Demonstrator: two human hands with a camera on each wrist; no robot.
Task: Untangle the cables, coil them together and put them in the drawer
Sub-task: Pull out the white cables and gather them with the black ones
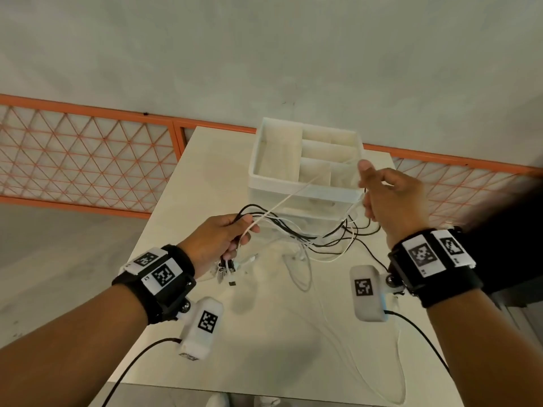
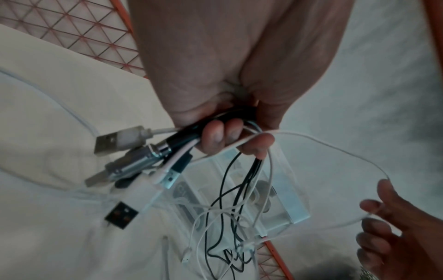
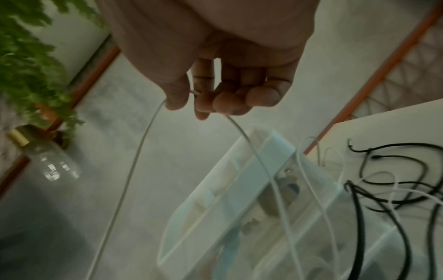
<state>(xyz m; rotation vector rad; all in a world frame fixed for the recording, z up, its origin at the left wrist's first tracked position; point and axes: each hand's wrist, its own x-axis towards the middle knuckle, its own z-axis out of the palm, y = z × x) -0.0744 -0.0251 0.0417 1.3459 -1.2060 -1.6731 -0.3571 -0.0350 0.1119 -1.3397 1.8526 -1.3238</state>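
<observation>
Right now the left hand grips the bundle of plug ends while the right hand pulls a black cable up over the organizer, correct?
Not quite. The left hand does grip the bundle of plug ends, but the cable that the right hand pinches and pulls over the organizer is white, not black. The right wrist view shows it.

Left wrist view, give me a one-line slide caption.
Left hand grips a bundle of black and white cables while the right hand draws one white cable aside.

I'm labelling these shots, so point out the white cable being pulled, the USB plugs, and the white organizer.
white cable (image 3: 134, 170), right wrist view, mid-strand.
USB plugs (image 2: 107, 142), left wrist view, metal tip.
white organizer (image 1: 255, 171), head view, left rim.
</observation>
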